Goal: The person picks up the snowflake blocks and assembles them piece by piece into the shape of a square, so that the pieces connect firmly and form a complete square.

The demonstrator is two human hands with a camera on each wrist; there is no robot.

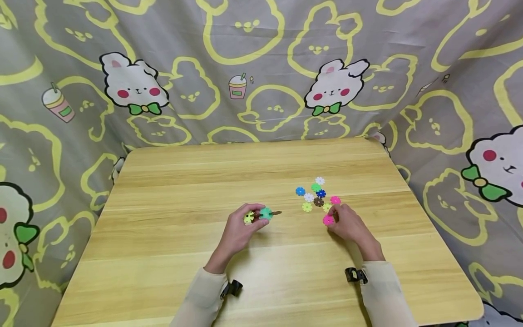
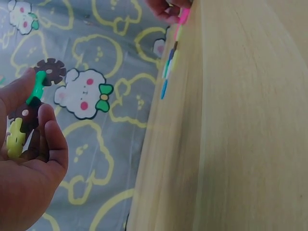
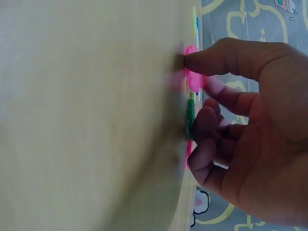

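Free end of the chain points right, toward the right hand's pink disc

Head view: Left hand (image 1: 240, 229) holds a short chain of notched discs (image 1: 266, 213) between thumb and fingers, above the table (image 1: 163, 254), left of the loose pieces. Chain's long axis runs left to right: yellow at the left, then brown, green, and a brown end disc (image 1: 278, 212) seen nearly edge-on, jutting past the fingertips. Right hand (image 1: 348, 223) has thumb and fingers on a pink disc (image 1: 328, 220), at the near right of the loose discs (image 1: 309, 197). Pink disc lies right of the chain's free end and slightly nearer, with a gap of bare wood between. Right hand is much the closer to the loose discs. A second pink disc (image 1: 335, 200) sits just beyond its fingers.

Left wrist view: Chain gripped at its yellow and green parts; brown end disc clear of the thumb, its slots exposed. Neighbouring discs meet at an angle.

Right wrist view: Thumb and forefinger pinch the pink disc; the other fingers curl behind a dark green disc (image 3: 191, 115). Cannot tell whether the pink disc is off the wood.
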